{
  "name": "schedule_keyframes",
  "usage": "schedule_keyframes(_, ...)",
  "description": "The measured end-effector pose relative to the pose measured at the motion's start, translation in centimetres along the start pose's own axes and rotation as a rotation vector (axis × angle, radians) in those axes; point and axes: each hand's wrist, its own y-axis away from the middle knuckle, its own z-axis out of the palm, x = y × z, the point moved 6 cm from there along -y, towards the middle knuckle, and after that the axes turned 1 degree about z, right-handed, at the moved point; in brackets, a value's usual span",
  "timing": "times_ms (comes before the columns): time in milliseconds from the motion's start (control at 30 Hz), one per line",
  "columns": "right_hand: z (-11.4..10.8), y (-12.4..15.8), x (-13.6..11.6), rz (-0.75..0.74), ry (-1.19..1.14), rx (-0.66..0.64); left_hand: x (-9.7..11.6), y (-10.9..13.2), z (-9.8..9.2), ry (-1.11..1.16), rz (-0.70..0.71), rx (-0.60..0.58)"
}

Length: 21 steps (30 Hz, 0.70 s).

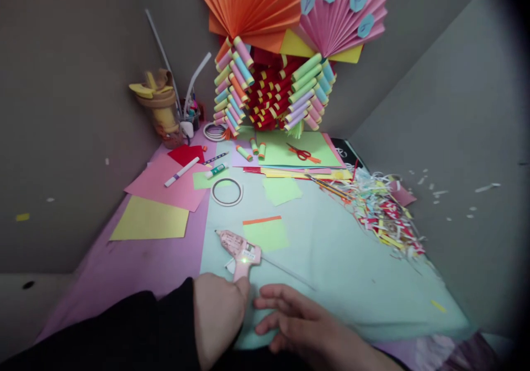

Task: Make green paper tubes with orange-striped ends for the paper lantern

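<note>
A pale pink hot glue gun (240, 249) points up and left, with a small light glowing on it and a glue stick (290, 273) trailing from its rear. My left hand (221, 313) is closed around the lower end of the handle; most of its fingers are hidden beneath it. To the right of the handle, my right hand (296, 318) holds nothing, its fingers spread. Just beyond the gun is a light green paper piece (267, 234) with an orange strip (261, 220) along its far edge.
A tape roll (227, 192), glue stick tube (217, 170), marker (182, 172) and coloured sheets (151, 217) lie farther back. Red scissors (301, 153) rest on stacked paper. Paper scraps (385, 211) pile at right. Paper fans (256, 6) with rolled-paper strings hang against the back wall.
</note>
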Motion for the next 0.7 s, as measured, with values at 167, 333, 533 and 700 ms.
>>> schedule_keyframes(167,2.2,-1.9,1.7,0.061,-0.264,-0.065,0.3,-0.5,1.1,0.016,0.023,0.044)
schedule_keyframes(333,2.8,-2.8,1.3,-0.005,-0.298,-0.037,0.1,-0.2,0.5,0.041,0.023,0.024)
schedule_keyframes(533,2.1,-4.9,2.0,-0.112,-0.209,0.081,0.4,0.7,-1.7,0.034,0.085,-0.036)
schedule_keyframes(700,0.8,-6.2,2.0,-0.186,-0.180,0.236,1.7,1.1,-3.1,0.000,0.169,0.076)
